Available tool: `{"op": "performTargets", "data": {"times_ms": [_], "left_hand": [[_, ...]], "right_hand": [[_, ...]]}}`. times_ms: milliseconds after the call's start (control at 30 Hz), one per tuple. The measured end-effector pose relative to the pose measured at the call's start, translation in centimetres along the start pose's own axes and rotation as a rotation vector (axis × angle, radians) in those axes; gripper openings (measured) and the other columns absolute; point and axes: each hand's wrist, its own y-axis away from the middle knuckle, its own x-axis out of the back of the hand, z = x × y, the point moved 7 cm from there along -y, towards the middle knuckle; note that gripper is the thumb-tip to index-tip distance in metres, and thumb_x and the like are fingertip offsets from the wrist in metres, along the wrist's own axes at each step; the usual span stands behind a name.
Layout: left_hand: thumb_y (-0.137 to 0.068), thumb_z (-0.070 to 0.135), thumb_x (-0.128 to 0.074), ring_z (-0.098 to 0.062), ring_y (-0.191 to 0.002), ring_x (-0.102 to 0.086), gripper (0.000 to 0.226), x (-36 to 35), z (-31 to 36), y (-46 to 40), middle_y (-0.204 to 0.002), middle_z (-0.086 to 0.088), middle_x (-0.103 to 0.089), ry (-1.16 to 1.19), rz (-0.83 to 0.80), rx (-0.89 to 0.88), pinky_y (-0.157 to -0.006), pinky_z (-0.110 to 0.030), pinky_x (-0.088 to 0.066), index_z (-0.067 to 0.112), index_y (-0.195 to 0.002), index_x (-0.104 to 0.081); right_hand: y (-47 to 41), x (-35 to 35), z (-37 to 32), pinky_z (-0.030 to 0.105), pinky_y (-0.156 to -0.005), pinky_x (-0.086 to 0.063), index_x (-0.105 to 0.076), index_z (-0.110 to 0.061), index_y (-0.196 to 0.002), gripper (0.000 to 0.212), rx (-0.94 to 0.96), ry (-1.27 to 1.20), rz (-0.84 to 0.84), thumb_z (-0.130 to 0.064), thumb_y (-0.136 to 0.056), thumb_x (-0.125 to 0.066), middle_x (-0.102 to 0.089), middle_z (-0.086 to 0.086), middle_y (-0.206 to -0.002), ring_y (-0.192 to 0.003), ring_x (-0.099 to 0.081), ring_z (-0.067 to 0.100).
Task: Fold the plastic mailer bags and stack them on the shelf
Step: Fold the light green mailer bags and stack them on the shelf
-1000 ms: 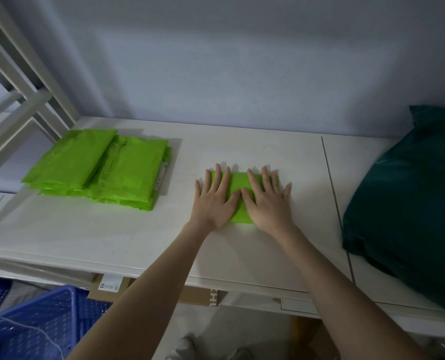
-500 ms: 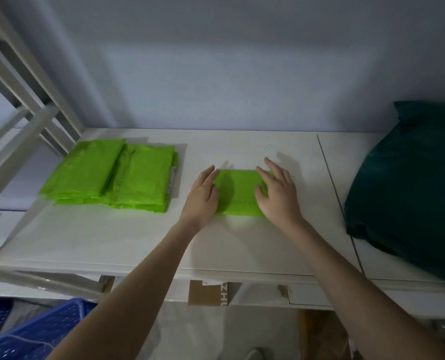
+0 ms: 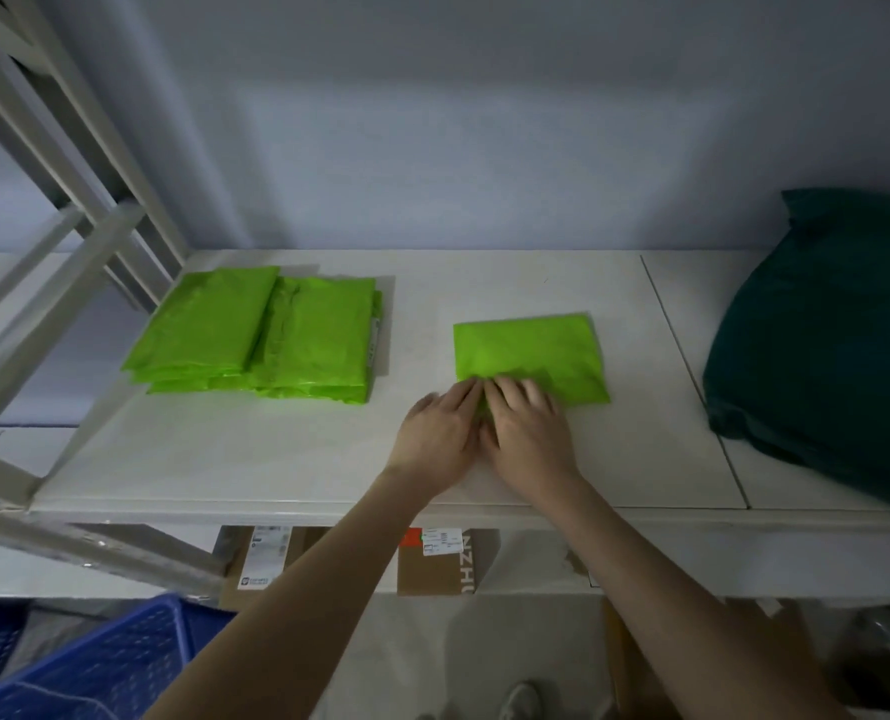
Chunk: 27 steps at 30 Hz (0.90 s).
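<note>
A folded bright green mailer bag (image 3: pixel 531 356) lies flat on the white shelf (image 3: pixel 276 459), right of centre. My left hand (image 3: pixel 440 439) and my right hand (image 3: pixel 528 433) sit side by side at the bag's near left corner, fingertips on its front edge. Whether the fingers pinch the plastic or only press on it I cannot tell. To the left lies a stack of folded green mailer bags (image 3: pixel 261 335), in two overlapping piles.
A large dark green bag (image 3: pixel 827 345) fills the shelf's right end. White frame bars (image 3: pixel 63 241) rise at the left. Below the shelf edge are cardboard boxes (image 3: pixel 437 563) and a blue plastic crate (image 3: pixel 100 667).
Both hands slid from the bag's left and right sides toward me and together at its near left corner. Most of the bag's top is now uncovered. The camera view shifted.
</note>
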Motion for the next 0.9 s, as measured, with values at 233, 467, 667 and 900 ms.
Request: {"op": "performTargets", "data": {"times_ms": [233,467,667,900], "left_hand": [[-0.092,0.03,-0.024,-0.022,-0.114,-0.057,0.054,-0.3,0.6,-0.1,-0.143,-0.002,-0.046,-0.125,0.005,0.029,-0.101,-0.039,-0.039,0.012,-0.14,-0.043],[-0.096,0.032,-0.021,-0.016,-0.132,-0.042,0.054,-1.3,1.1,-0.4,-0.147,-0.002,-0.038,-0.122,-0.046,0.054,-0.11,-0.042,-0.028,0.015,-0.146,-0.03],[-0.099,0.033,-0.022,-0.019,-0.142,-0.023,0.055,-1.9,1.4,-0.8,-0.153,-0.005,-0.025,-0.157,-0.042,0.075,-0.115,-0.045,-0.013,0.023,-0.151,-0.006],[-0.075,0.045,0.012,-0.027,-0.133,-0.035,0.081,-2.0,1.9,-1.0,-0.14,-0.012,-0.04,-0.188,-0.013,0.063,-0.111,-0.048,-0.023,0.026,-0.15,-0.013]], "right_hand": [[0.0,-0.2,-0.5,0.033,-0.072,-0.051,-0.07,-0.014,-0.105,0.032,-0.016,0.116,0.049,-0.022,-0.076,-0.06,-0.066,-0.001,-0.1,-0.087,-0.06,0.021],[0.4,0.2,0.0,0.051,-0.085,-0.049,-0.069,-0.014,-0.108,0.049,-0.038,0.154,0.062,-0.024,-0.075,-0.033,-0.066,-0.004,-0.098,-0.093,-0.062,0.018],[0.6,0.5,0.9,0.046,-0.081,-0.052,-0.068,-0.01,-0.109,0.052,-0.064,0.093,0.059,-0.027,-0.073,-0.033,-0.067,0.0,-0.1,-0.094,-0.064,0.019],[1.2,0.9,2.9,0.053,-0.085,-0.046,-0.065,-0.017,-0.112,0.039,-0.089,0.08,0.043,-0.032,-0.076,-0.068,-0.064,0.005,-0.112,-0.105,-0.06,0.026]]}}
